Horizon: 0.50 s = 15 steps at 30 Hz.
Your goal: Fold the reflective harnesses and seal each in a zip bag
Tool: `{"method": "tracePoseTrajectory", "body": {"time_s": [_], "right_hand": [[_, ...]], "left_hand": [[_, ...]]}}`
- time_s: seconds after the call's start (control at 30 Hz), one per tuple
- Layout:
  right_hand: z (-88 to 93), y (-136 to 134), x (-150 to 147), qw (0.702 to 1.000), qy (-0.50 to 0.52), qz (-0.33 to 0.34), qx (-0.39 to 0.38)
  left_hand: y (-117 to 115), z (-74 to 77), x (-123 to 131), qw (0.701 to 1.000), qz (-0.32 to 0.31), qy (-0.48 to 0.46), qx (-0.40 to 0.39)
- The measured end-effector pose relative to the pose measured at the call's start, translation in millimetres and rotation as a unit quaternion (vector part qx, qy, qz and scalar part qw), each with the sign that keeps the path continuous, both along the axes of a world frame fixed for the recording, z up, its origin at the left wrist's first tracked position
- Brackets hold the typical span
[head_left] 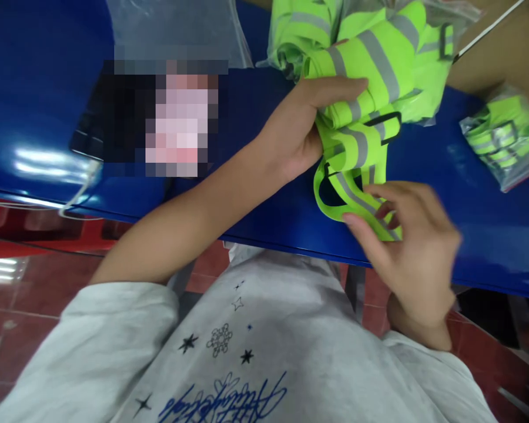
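My left hand (pixel 306 120) is closed around a folded neon-yellow reflective vest (pixel 370 64) with grey stripes, thumb on top and the other fingers partly hidden beneath it. Straps with a black buckle (pixel 390 123) hang from the bundle toward me. Lower right, my right hand (pixel 409 235) has thumb and fingers curled about a loose striped strap (pixel 357 197) of the same vest. Its fingertips touch or nearly touch the strap, and some fingers are hidden behind the hand. Behind the held bundle lie more yellow vests in clear plastic bags (pixel 302 29).
A bagged yellow reflective item (pixel 505 138) lies on the blue table (pixel 264 205) at right. On the left are a dark device (pixel 88 129), partly pixelated, with a white cable (pixel 81 191), and a clear plastic bag (pixel 180 29). Brown cardboard (pixel 502 53) stands at the back right.
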State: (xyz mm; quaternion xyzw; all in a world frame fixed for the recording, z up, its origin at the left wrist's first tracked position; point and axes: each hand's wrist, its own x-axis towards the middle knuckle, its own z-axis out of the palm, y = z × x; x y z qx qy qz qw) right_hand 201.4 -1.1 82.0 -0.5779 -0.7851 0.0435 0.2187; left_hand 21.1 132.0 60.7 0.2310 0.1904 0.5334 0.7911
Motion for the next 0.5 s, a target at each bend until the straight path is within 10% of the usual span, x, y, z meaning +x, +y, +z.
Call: {"method": "tracePoseTrajectory", "body": {"time_s": [0.2,0.5], "right_hand": [[-44.0,10.9,-18.7,0.995,-0.067,-0.067,0.004],[-36.0,36.4,-4.4,0.994,0.104,0.003,-0.035]], "left_hand": [[-5.3,8.1,0.7,1.0,-0.011,-0.017,0.013],[-3.3,15.9,-8.4,0.997,0.006,-0.05,0.05]]}}
